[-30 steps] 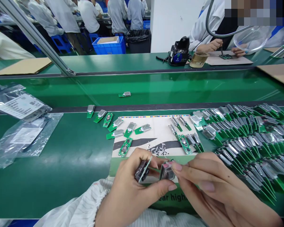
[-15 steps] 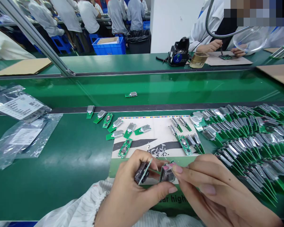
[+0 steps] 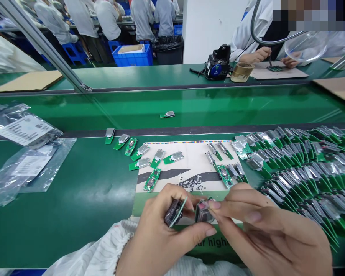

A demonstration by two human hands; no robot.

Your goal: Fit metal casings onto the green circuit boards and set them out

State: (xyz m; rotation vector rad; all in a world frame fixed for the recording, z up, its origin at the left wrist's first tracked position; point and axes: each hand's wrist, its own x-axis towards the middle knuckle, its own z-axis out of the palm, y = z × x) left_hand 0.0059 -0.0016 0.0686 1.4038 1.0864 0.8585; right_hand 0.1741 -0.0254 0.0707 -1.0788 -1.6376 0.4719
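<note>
My left hand (image 3: 161,234) is closed around two small circuit boards with displays. One circuit board (image 3: 175,212) sticks up edge-on between thumb and index finger. The other has a dark, clear-faced display (image 3: 204,213) turned towards me, with a pink patch (image 3: 202,206) at its top; its green board is mostly hidden by my fingers. At the display's upper right corner my right hand (image 3: 255,226) pinches with thumb and fingertips touching it; any film or tab between them is too small to make out. Below both hands lies a printed sheet (image 3: 172,155).
Rows of circuit boards (image 3: 296,168) fan out at the right. Several more lie on the sheet, near a pile of tiny dark parts (image 3: 194,182). One board (image 3: 168,114) is on the green belt (image 3: 126,109). Plastic bags (image 3: 31,153) lie left. Across, a co-worker's hands (image 3: 257,55) handle a board.
The lone board on the belt has shifted slightly right. My right hand has turned a little, its fingertips still at the display's corner. My left hand keeps its hold on both boards.
</note>
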